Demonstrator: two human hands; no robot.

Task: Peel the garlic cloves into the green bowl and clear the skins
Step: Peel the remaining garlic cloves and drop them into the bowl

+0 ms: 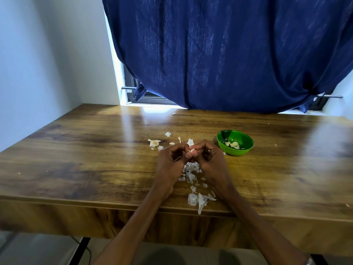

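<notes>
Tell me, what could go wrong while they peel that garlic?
A pile of skins lies right at the table edge, so a nudge from an arm might knock it to the floor. The green bowl sits off to the right of both hands, left and right, so the garlic clove could miss it when dropped.

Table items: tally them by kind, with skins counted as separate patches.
Bowl: 1
Hands, left and right, both on one clove: 2
Skin patches, far, middle, near edge: 3
Peeled cloves in bowl: count unclear
Total: 7
</notes>
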